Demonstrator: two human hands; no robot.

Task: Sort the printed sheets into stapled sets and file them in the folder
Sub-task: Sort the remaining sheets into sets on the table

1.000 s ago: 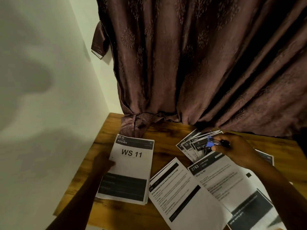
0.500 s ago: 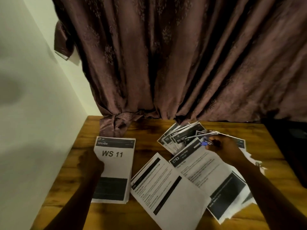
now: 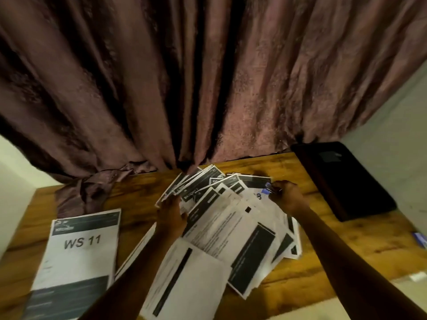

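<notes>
One set, WS 11 [image 3: 79, 245], lies sorted at left; our left hand [image 3: 172, 212] rests flat on loose sheets [image 3: 231, 229], our right hand [image 3: 285, 196] pinches a blue stapler [image 3: 268, 189]; the folder [image 3: 342, 179] waits unused.

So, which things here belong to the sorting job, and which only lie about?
For the job:
- loose printed sheets
- WS 11 stack
- blue stapler in the right hand
- dark folder

Lying about:
- curtain
- small blue object at the table edge

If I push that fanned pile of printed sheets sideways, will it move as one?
Probably not. The fanned pile lies loose and overlapping, so sheets would likely slide apart. Single sheets look thin and floppy. The left hand pressing it should help.
</notes>
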